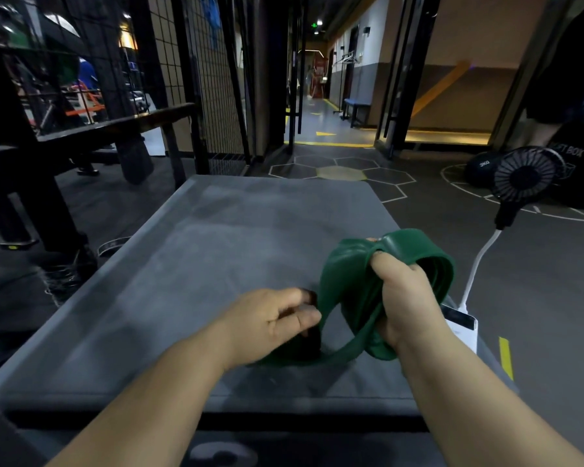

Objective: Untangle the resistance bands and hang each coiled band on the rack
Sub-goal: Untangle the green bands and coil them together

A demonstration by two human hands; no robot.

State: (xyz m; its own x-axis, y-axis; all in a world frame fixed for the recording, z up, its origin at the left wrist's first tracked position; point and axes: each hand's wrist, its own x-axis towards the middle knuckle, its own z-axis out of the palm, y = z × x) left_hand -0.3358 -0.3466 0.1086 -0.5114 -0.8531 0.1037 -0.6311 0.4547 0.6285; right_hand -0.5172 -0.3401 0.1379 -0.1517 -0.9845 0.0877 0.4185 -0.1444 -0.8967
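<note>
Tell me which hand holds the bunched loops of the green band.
The right hand: its fingers wrap the gathered loops of the green band, while the left hand only pinches one strand.

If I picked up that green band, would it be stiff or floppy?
Probably floppy: the green band folds and bunches in the right hand, and a loop sags toward the grey mat. Likely light too, since that hand's grip lifts most of it. It looks rubbery, so it may not slip much.
</note>
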